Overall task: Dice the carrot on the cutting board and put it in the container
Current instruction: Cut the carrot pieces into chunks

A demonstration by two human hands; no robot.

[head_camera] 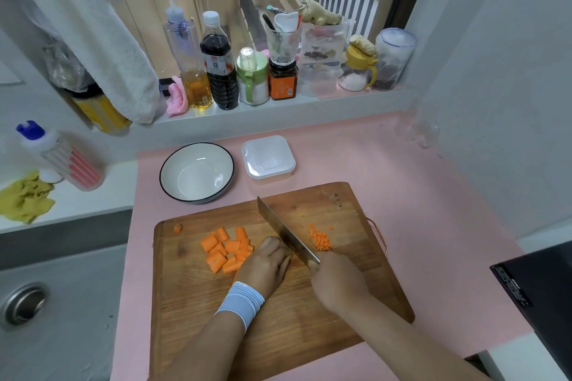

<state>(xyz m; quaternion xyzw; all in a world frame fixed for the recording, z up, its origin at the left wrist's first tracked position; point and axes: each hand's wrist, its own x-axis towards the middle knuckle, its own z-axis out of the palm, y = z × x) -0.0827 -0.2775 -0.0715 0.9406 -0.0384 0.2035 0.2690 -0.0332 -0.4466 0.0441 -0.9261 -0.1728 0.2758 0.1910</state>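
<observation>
Hands [268, 260] [335, 280] cut carrot [221, 252] on board [278, 318], pink countertop [433, 195].

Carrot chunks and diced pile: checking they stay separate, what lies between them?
The knife blade and the left hand, seen in the head view.

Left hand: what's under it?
A carrot chunk pokes out at the left hand's wrist-side edge, on the cutting board. Whatever its fingers pin against the knife is covered.

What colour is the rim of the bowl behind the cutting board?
Black, a thin line round the white bowl; the head view shows it.
</observation>
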